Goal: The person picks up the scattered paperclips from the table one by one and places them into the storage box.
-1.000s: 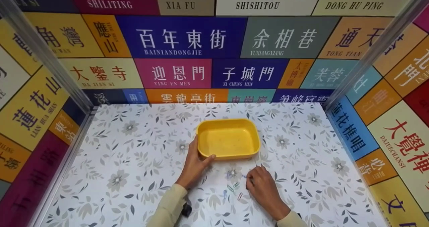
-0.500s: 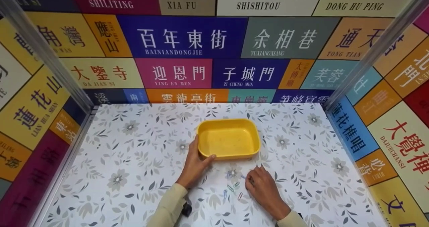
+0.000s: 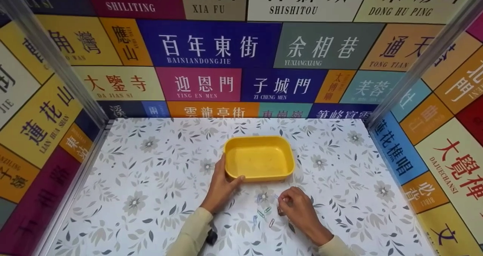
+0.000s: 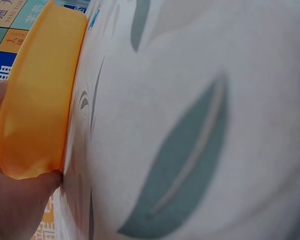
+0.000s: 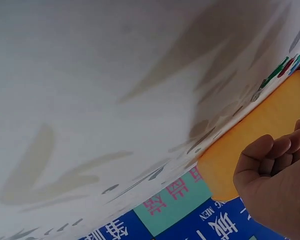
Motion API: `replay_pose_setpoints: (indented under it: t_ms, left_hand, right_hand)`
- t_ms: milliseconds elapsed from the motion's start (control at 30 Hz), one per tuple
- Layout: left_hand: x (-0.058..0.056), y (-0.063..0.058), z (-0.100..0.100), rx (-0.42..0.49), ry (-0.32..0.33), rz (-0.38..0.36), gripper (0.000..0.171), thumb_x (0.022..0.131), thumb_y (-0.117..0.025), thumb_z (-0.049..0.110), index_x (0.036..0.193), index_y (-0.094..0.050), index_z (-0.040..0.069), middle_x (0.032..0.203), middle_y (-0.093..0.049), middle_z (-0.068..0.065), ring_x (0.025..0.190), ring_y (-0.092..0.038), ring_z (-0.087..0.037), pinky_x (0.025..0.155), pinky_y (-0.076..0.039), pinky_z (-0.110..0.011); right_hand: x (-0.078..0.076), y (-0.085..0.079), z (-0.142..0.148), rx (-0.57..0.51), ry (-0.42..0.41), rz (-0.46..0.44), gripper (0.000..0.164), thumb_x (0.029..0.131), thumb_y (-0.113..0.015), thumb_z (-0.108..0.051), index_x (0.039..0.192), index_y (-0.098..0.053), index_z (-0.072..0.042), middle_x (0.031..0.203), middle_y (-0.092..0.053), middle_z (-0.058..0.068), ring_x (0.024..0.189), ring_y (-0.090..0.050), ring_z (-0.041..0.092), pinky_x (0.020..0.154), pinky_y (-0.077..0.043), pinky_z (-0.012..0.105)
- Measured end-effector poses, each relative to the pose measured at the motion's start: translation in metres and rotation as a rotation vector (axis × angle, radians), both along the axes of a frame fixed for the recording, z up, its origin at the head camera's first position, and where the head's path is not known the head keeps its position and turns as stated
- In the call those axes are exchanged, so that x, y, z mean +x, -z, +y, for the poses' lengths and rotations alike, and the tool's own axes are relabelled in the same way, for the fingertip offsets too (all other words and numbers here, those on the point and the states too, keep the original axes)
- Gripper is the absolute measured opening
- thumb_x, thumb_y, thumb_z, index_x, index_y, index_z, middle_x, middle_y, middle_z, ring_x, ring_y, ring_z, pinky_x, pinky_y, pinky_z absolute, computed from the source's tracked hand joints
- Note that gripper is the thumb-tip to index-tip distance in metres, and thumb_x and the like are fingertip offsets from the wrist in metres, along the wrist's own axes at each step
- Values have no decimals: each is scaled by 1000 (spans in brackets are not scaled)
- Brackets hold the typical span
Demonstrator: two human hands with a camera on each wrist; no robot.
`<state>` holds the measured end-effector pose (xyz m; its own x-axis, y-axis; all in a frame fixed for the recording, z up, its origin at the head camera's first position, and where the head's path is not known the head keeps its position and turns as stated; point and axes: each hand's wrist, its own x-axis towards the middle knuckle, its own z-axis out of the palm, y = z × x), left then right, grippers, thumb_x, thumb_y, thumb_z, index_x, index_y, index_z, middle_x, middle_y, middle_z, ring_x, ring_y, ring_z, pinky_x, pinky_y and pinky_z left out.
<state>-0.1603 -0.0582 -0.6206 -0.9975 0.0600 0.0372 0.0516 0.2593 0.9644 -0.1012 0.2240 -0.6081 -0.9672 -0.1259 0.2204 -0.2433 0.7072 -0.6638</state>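
Note:
A yellow rectangular tub (image 3: 259, 161) sits on the floral-patterned table. My left hand (image 3: 220, 188) grips its near left corner, thumb at the front wall and fingers along the left side; the left wrist view shows the thumb (image 4: 45, 185) against the tub's wall. In front of the tub, my right hand (image 3: 300, 210) has curled fingers and pinches a bluish-purple paper clip (image 3: 276, 197) at the thumb and index tips. Left of that hand lie a red paper clip (image 3: 271, 222), green paper clips (image 3: 261, 213) and blue paper clips (image 3: 255, 220).
The white table (image 3: 169, 195) carries a leaf and flower print. Sign-covered panels (image 3: 207, 44) close it in at the back and both sides, with clear corner posts (image 3: 92, 105). A small black object (image 3: 212, 237) is by the left sleeve.
My right hand has turned and its fingertips have risen slightly, the bluish-purple paper clip shifting with them. My left hand keeps its grip on the tub. The head view has tilted a little.

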Motion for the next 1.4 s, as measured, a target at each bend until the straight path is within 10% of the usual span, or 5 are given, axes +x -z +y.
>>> replay_pose_setpoints:
  t_ms: [1000, 1400]
  left_hand:
    - [-5, 2, 13, 19, 37, 2, 108, 98, -85, 29, 179, -15, 18, 178, -28, -15, 162, -34, -30, 135, -24, -48]
    - [-4, 1, 0, 8, -8, -18, 110, 97, -85, 31, 179, -13, 23, 179, -27, -13, 163, -33, -29, 135, -23, -46]
  right_hand:
    - [-9, -23, 23, 128, -73, 235, 32, 84, -84, 9, 85, -71, -21, 84, -59, -12, 80, -58, 10, 69, -54, 26]
    - [-33, -39, 6, 183, -226, 365, 25, 86, -86, 6, 88, -72, -14, 87, -62, -4, 83, -57, 10, 69, -55, 26]
